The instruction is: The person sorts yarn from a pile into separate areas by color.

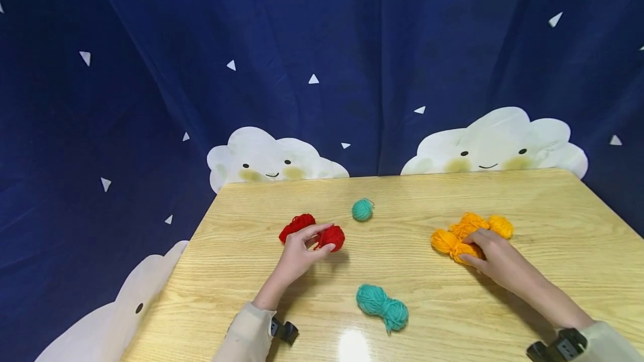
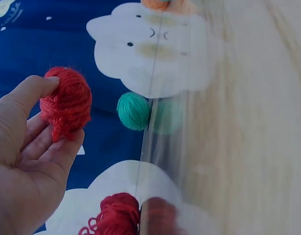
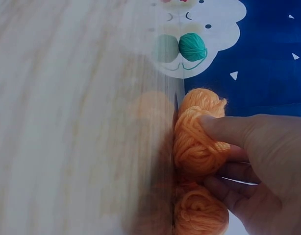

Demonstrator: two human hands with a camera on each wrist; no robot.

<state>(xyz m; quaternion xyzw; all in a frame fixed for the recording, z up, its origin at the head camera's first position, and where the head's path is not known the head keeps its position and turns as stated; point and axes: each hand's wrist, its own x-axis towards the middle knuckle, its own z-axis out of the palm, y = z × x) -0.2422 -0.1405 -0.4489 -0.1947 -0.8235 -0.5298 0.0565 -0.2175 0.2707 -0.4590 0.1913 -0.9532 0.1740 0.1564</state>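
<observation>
My left hand (image 1: 297, 253) pinches a small red yarn ball (image 1: 331, 238) between thumb and fingertips. In the left wrist view the red ball (image 2: 67, 100) stands off from the tabletop. Just behind that hand lies a red yarn skein (image 1: 298, 226), partly covered by the fingers. On the right, my right hand (image 1: 495, 253) grips the near orange yarn skein (image 1: 448, 242), with the thumb on its near side. In the right wrist view this skein (image 3: 199, 142) is low on the table. Another orange skein (image 1: 469, 225) and an orange yarn ball (image 1: 501, 227) touch the group behind it.
A teal yarn ball (image 1: 361, 210) with a loose end sits toward the back middle. Nearer the front, a teal yarn skein (image 1: 382, 307) tied at its waist lies between the forearms. Behind the wooden table (image 1: 402, 200) hangs a dark blue curtain (image 1: 312, 32) with clouds.
</observation>
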